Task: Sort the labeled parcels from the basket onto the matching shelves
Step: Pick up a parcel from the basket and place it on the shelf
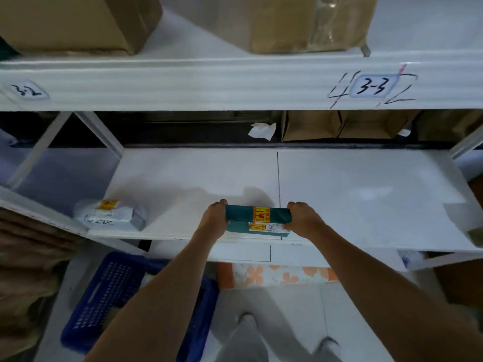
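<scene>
With the left hand [213, 218] and right hand [303, 218] clamped on the ends of the teal wrapped parcel [257, 215] stacked on another at the white shelf board [366, 199]'s front lip, a careless release could tip both off.

Both bare forearms extend forward from the bottom corners of the view and converge toward the centre. The left hand [214, 215] is closed, knuckles up, fingers curled over the left end of the teal parcel [257, 215]. The right hand [300, 216] mirrors it, fingers wrapped around the right end. Both wrists are roughly straight and in line with the forearms. The hands are level with each other, palms facing inward, apart by the parcel's length.
</scene>
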Demonstrator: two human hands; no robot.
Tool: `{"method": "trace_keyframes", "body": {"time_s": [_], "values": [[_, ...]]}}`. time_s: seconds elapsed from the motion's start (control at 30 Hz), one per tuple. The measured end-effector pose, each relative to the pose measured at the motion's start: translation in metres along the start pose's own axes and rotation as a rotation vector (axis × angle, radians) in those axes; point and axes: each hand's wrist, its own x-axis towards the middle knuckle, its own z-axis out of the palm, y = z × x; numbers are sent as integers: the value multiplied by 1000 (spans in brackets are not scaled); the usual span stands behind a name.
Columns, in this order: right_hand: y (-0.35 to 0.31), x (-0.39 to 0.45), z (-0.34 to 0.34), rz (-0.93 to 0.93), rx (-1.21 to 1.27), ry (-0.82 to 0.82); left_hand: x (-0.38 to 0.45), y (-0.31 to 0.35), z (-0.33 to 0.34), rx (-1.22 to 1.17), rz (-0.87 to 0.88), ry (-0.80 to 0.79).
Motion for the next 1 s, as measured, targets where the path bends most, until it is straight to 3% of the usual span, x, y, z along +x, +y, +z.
{"method": "trace_keyframes", "body": {"time_s": [0.53, 0.67, 1.0], "values": [[-13, 11, 27, 86, -81, 3, 6, -30, 26, -72, -7, 4], [-16, 9, 25, 99, -153, 11, 1, -33, 23, -24, -11, -56], [-54, -49, 17, -96, -340, 79, -89, -27, -2, 64, -212, -88]]}}
